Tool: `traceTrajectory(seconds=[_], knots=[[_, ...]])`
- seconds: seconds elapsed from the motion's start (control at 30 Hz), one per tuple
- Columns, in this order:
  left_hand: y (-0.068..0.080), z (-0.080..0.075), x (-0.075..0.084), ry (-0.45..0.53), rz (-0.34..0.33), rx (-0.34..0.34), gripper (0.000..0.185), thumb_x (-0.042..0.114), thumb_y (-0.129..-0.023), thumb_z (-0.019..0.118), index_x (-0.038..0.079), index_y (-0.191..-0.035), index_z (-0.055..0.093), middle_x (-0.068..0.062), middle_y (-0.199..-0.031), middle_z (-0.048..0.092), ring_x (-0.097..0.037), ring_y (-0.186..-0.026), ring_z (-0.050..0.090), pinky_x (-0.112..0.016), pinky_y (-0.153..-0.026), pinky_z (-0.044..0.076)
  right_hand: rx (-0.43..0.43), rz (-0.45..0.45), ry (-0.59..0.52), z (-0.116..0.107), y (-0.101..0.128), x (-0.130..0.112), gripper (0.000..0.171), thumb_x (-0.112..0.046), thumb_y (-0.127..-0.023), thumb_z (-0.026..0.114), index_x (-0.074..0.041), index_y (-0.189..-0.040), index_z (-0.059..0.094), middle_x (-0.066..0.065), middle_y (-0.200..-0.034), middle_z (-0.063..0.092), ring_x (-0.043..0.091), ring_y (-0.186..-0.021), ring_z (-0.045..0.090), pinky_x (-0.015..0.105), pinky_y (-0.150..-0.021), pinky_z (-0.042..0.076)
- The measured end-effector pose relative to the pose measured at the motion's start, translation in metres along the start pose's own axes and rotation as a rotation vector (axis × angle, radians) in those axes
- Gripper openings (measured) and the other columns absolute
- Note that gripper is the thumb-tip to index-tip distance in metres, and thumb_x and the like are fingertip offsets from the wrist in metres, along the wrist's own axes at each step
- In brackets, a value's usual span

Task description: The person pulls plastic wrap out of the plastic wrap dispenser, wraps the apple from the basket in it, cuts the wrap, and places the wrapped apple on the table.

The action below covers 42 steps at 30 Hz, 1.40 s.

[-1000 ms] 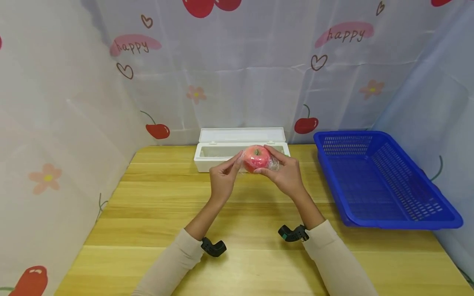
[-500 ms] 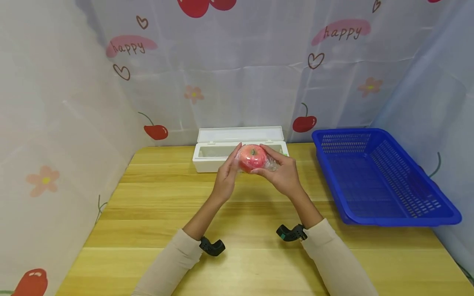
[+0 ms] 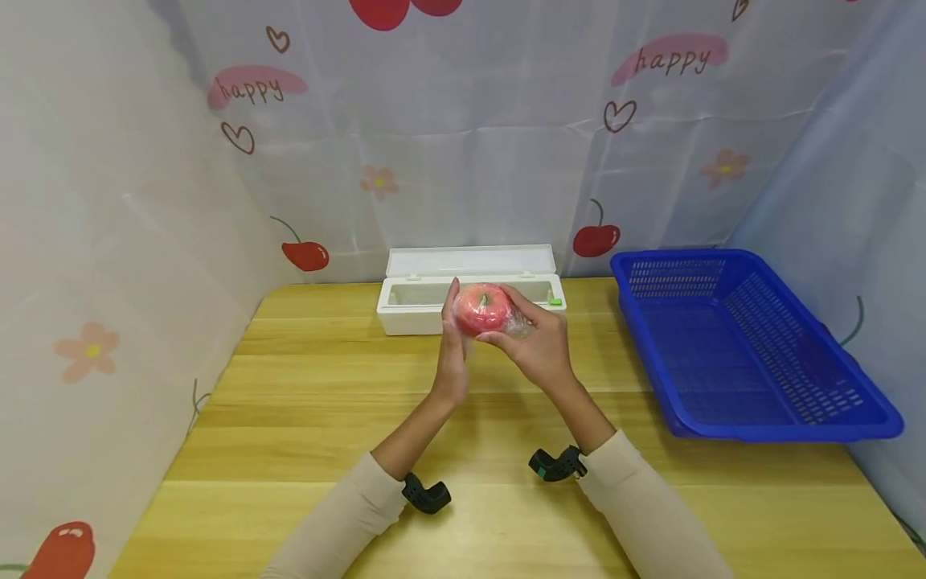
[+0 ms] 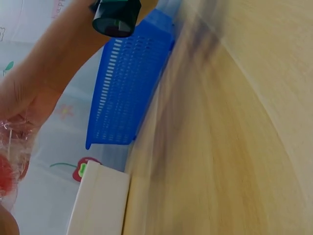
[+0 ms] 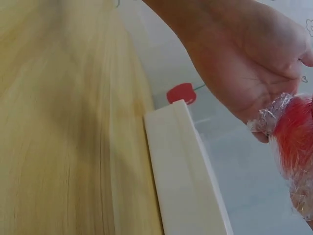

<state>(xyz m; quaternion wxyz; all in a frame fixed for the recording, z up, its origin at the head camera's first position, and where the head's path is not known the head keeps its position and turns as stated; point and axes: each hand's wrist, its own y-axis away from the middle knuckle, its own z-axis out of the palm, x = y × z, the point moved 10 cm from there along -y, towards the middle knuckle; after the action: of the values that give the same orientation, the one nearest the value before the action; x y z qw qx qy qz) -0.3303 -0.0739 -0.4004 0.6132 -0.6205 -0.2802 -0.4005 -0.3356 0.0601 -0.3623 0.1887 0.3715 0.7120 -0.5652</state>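
Note:
A red apple [image 3: 481, 312] wrapped in clear cling film [image 3: 518, 323] is held up over the table, stem upward. My right hand [image 3: 541, 344] grips it from the right, with the thumb in front and the fingers behind. Against its left side lies my left hand [image 3: 452, 358], fingers straight and pressing the film. The right wrist view shows the left palm [image 5: 249, 63] flat beside bunched film. Behind the apple stands a long white box [image 3: 414, 323], lid raised, with a small green tab [image 3: 555, 302] at its right front edge.
A blue perforated plastic basket [image 3: 669, 394] stands on the right side of the wooden table [image 3: 304, 450]. A printed white curtain [image 3: 470, 177] encloses the back and both sides. Each wrist carries a black camera [image 3: 427, 494].
The left hand has gone from pinching the film at the apple's left to lying along it with straight fingers. The apple and right hand have shifted slightly left, uncovering the green tab.

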Motion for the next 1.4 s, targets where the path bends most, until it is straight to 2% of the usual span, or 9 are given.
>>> traceTrajectory(seconds=[0.13,0.33,0.63,0.73,0.87,0.97,1.17,1.3,1.4], knots=[[-0.001,0.003,0.002,-0.046,-0.015,-0.025,0.070,0.057,-0.107,0.006,0.018,-0.164,0.003,0.004,-0.169,0.008,-0.020,-0.154,0.017,-0.049,-0.123,0.024,-0.006,0.046,-0.014,-0.007,-0.002,-0.007,0.071,-0.010,-0.069,0.095,0.001,-0.132,0.066,0.018,-0.125,0.069,0.032,-0.114,0.068,0.042,-0.093,0.057],[-0.009,-0.010,0.012,-0.092,0.053,-0.004,0.065,0.042,-0.110,0.004,0.011,-0.157,0.036,-0.006,-0.158,0.041,-0.022,-0.146,0.038,-0.042,-0.119,0.034,-0.069,0.155,-0.076,-0.015,-0.006,-0.017,0.063,-0.002,-0.074,0.090,0.006,-0.131,0.064,0.023,-0.125,0.067,0.036,-0.117,0.065,0.044,-0.095,0.056],[-0.017,-0.022,0.015,0.161,0.087,0.082,0.061,0.034,-0.113,0.015,-0.010,-0.146,0.043,-0.033,-0.141,0.048,-0.035,-0.132,0.049,-0.037,-0.106,0.050,-0.164,0.130,-0.103,0.015,0.004,0.000,0.069,-0.003,-0.072,0.092,0.002,-0.134,0.064,0.020,-0.129,0.067,0.033,-0.119,0.065,0.041,-0.096,0.055],[-0.013,-0.027,0.014,0.137,0.083,0.156,0.060,0.034,-0.113,0.019,-0.011,-0.136,0.052,-0.033,-0.132,0.054,-0.029,-0.120,0.058,-0.034,-0.099,0.055,-0.141,0.101,-0.109,0.018,0.007,-0.002,0.072,-0.008,-0.069,0.094,-0.001,-0.134,0.065,0.016,-0.129,0.067,0.029,-0.120,0.065,0.038,-0.098,0.055],[-0.007,-0.035,0.014,0.019,0.080,0.248,0.058,0.031,-0.114,0.017,-0.006,-0.127,0.060,-0.025,-0.123,0.061,-0.022,-0.108,0.062,-0.029,-0.090,0.058,-0.127,0.062,-0.122,0.021,0.009,-0.006,0.074,-0.015,-0.067,0.095,-0.004,-0.135,0.065,0.012,-0.128,0.068,0.024,-0.120,0.065,0.034,-0.097,0.055],[-0.005,-0.038,0.014,-0.034,0.089,0.274,0.058,0.028,-0.114,0.015,-0.005,-0.124,0.061,-0.020,-0.119,0.063,-0.021,-0.104,0.062,-0.027,-0.085,0.058,-0.132,0.040,-0.120,0.022,0.009,-0.010,0.075,-0.017,-0.067,0.095,-0.005,-0.135,0.065,0.011,-0.128,0.068,0.023,-0.119,0.066,0.033,-0.095,0.055],[-0.006,-0.037,0.014,-0.024,0.088,0.236,0.054,0.026,-0.114,0.017,-0.004,-0.127,0.059,-0.017,-0.121,0.061,-0.021,-0.103,0.060,-0.026,-0.083,0.058,-0.143,-0.004,-0.085,0.021,0.008,-0.014,0.076,-0.018,-0.068,0.095,-0.004,-0.136,0.065,0.012,-0.127,0.069,0.024,-0.117,0.066,0.033,-0.095,0.056],[-0.011,-0.031,0.013,0.081,0.074,0.159,0.054,0.028,-0.113,0.014,-0.004,-0.141,0.048,-0.023,-0.135,0.052,-0.025,-0.119,0.056,-0.030,-0.097,0.055,-0.145,-0.039,-0.034,0.019,0.005,-0.016,0.076,-0.017,-0.070,0.094,-0.001,-0.136,0.063,0.014,-0.128,0.068,0.026,-0.118,0.066,0.035,-0.095,0.056],[-0.014,-0.025,0.008,0.181,0.008,0.121,0.059,0.033,-0.113,0.008,-0.003,-0.149,0.037,-0.026,-0.145,0.045,-0.025,-0.128,0.052,-0.031,-0.102,0.052,-0.132,-0.056,-0.008,0.016,0.003,-0.018,0.076,-0.016,-0.071,0.094,0.000,-0.137,0.062,0.015,-0.129,0.068,0.028,-0.120,0.065,0.037,-0.096,0.055]])
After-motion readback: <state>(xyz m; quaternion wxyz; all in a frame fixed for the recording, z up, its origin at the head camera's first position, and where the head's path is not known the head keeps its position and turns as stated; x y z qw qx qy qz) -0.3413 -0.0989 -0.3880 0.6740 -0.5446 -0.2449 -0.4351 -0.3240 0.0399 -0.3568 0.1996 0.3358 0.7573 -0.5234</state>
